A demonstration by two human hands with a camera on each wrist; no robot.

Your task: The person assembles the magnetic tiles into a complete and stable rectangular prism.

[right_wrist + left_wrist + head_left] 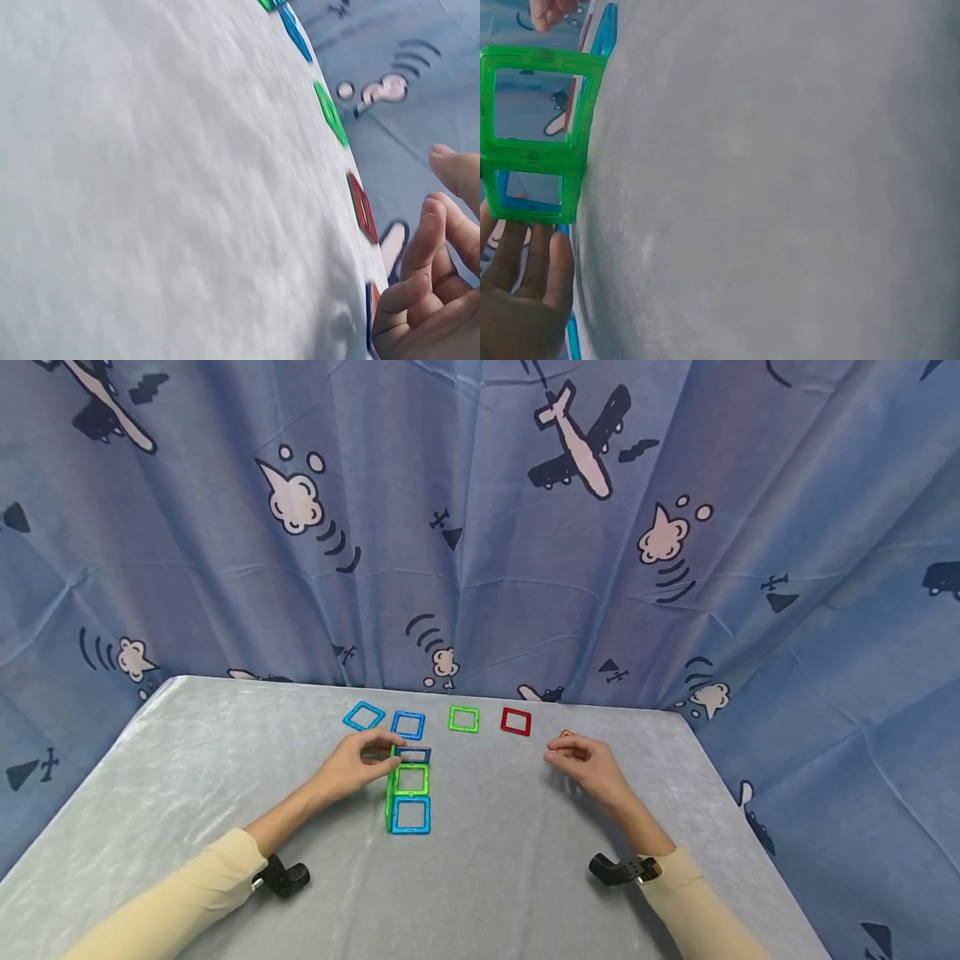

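Observation:
A small structure of square magnetic tiles stands left of the table's middle: a green wall (532,150) of two tiles upright along its left side, a green tile (412,779) and a blue tile (411,816) flat beside it. Across the far end an upright blue tile (414,755) meets the wall. My left hand (358,763) pinches that far corner, thumb on the near side and fingers beyond. My right hand (588,768) hovers near an orange tile (567,733), fingers loosely bent with nothing visible between them; the hand mostly hides this tile.
Along the table's back lie two blue tiles (364,716), a green tile (464,719) and a red tile (516,722). The table (495,877) has a pale grey cloth. Behind it hangs a blue curtain (480,527) printed with planes. Each wrist wears a black strap device (283,875).

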